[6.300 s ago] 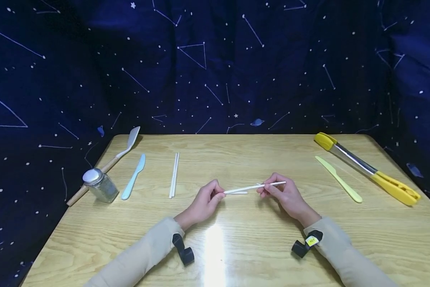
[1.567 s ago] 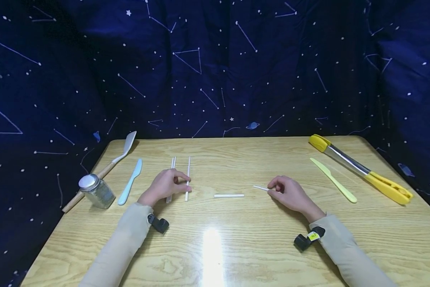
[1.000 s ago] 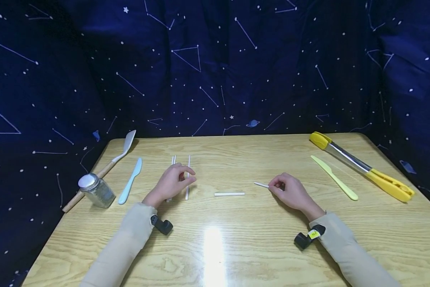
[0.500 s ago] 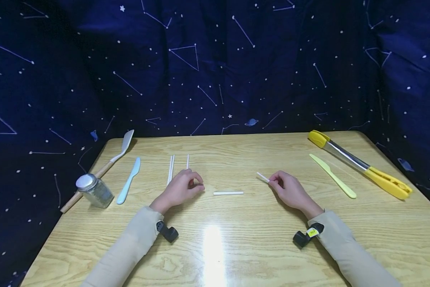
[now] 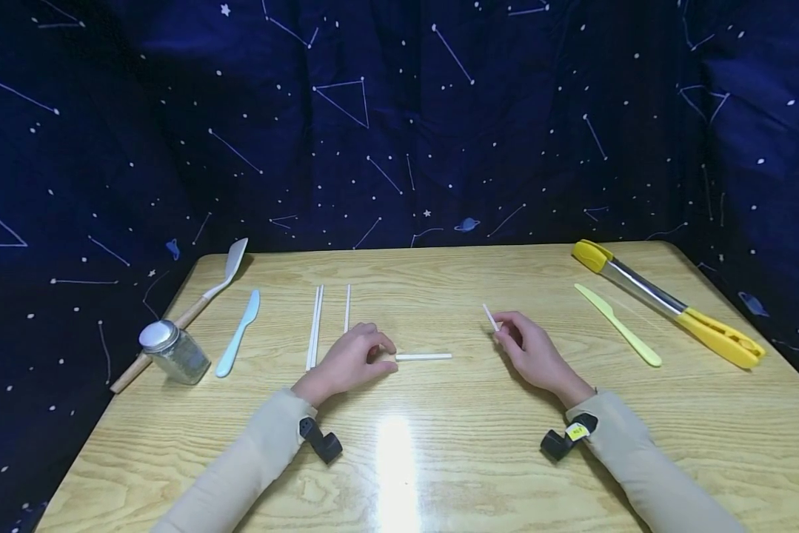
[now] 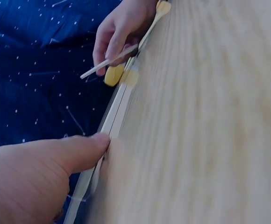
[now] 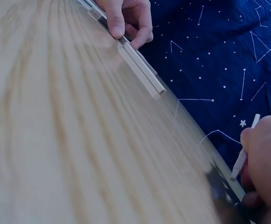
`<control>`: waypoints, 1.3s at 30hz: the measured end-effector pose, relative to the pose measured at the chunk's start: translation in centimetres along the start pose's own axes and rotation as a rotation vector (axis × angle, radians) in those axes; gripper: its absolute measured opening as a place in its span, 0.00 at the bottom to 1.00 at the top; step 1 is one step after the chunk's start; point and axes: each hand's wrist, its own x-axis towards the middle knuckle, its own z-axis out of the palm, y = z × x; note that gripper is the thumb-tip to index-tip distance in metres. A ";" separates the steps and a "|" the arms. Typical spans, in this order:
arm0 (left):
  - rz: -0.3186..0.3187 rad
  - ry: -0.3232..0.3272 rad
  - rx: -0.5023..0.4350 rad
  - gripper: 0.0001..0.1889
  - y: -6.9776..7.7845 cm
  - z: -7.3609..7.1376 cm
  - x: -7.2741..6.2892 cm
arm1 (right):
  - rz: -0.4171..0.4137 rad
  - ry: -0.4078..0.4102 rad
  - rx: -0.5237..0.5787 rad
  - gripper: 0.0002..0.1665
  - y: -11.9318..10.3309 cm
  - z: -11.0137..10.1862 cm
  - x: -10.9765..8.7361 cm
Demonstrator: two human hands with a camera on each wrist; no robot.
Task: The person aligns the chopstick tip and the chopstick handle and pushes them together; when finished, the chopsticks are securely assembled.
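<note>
My left hand [image 5: 352, 359] has its fingertips and thumb around the left end of a short white stick [image 5: 426, 357] lying crosswise on the table, with a gap between thumb and finger. In the left wrist view the thumb [image 6: 86, 149] overlaps that stick. My right hand [image 5: 532, 352] pinches another slim white stick [image 5: 489, 317], its tip pointing up and away; the lower part is hidden by the fingers. Left of my left hand, a longer white stick [image 5: 348, 307] lies lengthwise, and beyond it a close pair of chopstick-like white sticks [image 5: 315, 326].
At the left are a light blue knife [image 5: 239, 333], a wooden-handled spatula [image 5: 229, 274] and a silver-lidded glass jar [image 5: 175, 352] overlapping its handle. At the right lie a pale green knife [image 5: 619, 326] and yellow tongs [image 5: 669, 303]. A dark starry curtain [image 5: 399, 126] hangs behind the table.
My left hand has let go of the lengthwise stick beside the pair and moved right to the crosswise stick. The stick in my right hand has swung from nearly level to steeper.
</note>
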 end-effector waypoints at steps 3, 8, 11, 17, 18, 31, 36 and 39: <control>0.021 0.023 0.041 0.12 0.4 0.4 0.1 | -0.012 0.030 0.023 0.13 0.1 0.3 0.0; 0.022 0.045 0.053 0.09 1.0 1.2 0.3 | -0.044 0.054 0.086 0.08 0.2 0.7 0.0; 0.018 0.062 0.059 0.07 1.2 1.7 0.5 | -0.060 0.061 0.107 0.06 -0.5 0.6 0.0; 0.021 0.114 0.058 0.05 1.4 2.3 0.4 | -0.069 0.073 0.146 0.04 -2.9 0.0 -0.2; 0.027 0.132 0.055 0.05 1.4 2.4 0.4 | -0.075 0.079 0.164 0.05 -3.0 -0.1 -0.2; 0.043 0.266 -0.076 0.03 1.7 2.9 0.2 | 0.074 0.047 0.546 0.07 -0.4 0.6 0.0; 0.032 0.279 -0.107 0.03 1.9 3.1 0.1 | 0.131 0.033 0.677 0.03 -0.6 0.5 -0.2; 0.025 0.283 -0.127 0.03 1.9 3.2 0.1 | 0.134 0.026 0.745 0.02 -0.8 0.5 -0.2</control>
